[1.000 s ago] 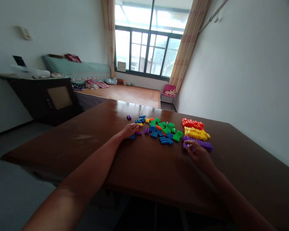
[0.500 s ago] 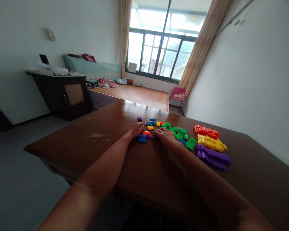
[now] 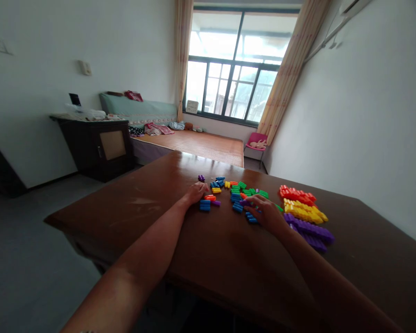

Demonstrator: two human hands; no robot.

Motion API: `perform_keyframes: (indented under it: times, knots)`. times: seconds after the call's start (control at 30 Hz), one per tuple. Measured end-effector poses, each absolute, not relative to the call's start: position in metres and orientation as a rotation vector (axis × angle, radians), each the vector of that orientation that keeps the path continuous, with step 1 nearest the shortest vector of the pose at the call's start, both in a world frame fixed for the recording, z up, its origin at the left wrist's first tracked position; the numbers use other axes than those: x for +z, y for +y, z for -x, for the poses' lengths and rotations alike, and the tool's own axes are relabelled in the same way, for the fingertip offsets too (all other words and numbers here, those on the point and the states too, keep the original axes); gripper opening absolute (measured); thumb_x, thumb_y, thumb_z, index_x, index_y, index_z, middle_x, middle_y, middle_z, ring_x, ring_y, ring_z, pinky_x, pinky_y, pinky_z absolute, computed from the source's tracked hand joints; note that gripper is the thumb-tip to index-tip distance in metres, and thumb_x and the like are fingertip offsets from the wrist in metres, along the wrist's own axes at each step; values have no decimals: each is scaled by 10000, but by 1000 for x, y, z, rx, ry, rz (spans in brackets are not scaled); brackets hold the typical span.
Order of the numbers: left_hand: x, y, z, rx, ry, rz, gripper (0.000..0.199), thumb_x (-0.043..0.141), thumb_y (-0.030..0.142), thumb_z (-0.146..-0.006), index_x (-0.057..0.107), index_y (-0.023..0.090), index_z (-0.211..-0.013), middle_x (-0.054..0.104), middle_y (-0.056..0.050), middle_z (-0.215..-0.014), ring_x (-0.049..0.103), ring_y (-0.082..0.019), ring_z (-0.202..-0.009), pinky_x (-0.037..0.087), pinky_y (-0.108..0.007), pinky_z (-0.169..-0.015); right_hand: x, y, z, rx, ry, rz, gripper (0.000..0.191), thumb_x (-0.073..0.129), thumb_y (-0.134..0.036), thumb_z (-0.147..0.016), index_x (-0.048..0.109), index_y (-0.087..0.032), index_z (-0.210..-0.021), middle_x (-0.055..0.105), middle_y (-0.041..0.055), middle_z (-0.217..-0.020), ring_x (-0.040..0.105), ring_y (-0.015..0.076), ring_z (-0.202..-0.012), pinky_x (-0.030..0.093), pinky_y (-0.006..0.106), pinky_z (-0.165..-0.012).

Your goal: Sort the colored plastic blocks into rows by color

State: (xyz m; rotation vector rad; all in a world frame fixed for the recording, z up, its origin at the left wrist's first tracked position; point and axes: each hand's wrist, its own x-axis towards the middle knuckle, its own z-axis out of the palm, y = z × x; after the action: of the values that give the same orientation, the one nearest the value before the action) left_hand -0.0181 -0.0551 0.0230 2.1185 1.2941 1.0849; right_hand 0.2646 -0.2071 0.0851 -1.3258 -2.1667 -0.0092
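Observation:
My right hand (image 3: 264, 211) has its thumb and fingers closed on a purple block (image 3: 244, 202), among blue blocks (image 3: 237, 207) and green blocks (image 3: 247, 192). My left hand (image 3: 197, 192) rests on the brown table (image 3: 142, 203), its fingers curled; what they hold, if anything, is too small to tell. Beside it lie a yellow block (image 3: 216, 190), an orange block (image 3: 210, 197) and a blue block (image 3: 204, 205). On the right, blocks stand in rows: red (image 3: 297, 194), yellow (image 3: 304, 210) and purple (image 3: 310, 227).
A small purple piece (image 3: 201, 177) lies beyond my left hand. Past the table are a bed (image 3: 208, 144), a dark cabinet (image 3: 93, 148) and a pink chair (image 3: 256, 138) with a doll on it.
My right hand has moved right and a little toward me, now with a purple block at its fingertips. Blue blocks it hid are visible. The camera view has tilted up slightly.

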Motion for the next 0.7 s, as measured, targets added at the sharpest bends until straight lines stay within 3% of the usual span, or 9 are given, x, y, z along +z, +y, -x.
perform_keyframes:
  times: [0.13,0.27,0.4,0.53,0.7]
  knots:
    - [25,-54,21,1154,1357,-2017,554,304,488,-912,602,174,-567,644,-57,-619,612,-169,-623,485,-291,-664,82,-234,-331,-101,-1838,1546,363,522,-491,-865,648,-223,-1076,673,66,-942,645,191,-715,525,338,-696]
    - [21,-51,22,1223,1408,-1890,588,249,546,-913,535,179,-554,553,-24,-487,545,-139,-484,439,-261,-524,71,-256,-395,-189,-1444,1683,477,507,-562,-828,633,-181,-1084,684,113,-966,656,215,-698,538,355,-649]
    - [19,-50,23,1229,1403,-1838,586,289,595,-889,595,163,-639,509,3,-463,523,-130,-461,408,-245,-489,55,-268,-441,-118,-1197,1692,546,546,-584,-785,608,-175,-1140,700,141,-985,680,256,-770,555,376,-675]
    - [19,-52,26,1193,1370,-1839,537,344,564,-875,670,138,-872,497,22,-468,518,-136,-476,406,-249,-509,44,-267,-472,23,-1136,1678,569,642,-580,-707,613,-168,-1099,713,142,-975,692,285,-835,560,399,-730]
    - [27,-54,28,1082,1302,-1893,486,447,532,-828,672,136,-996,609,-4,-588,560,-152,-580,442,-265,-585,41,-267,-489,176,-1232,1691,513,682,-546,-680,651,-167,-1025,725,132,-946,695,281,-851,559,379,-719]
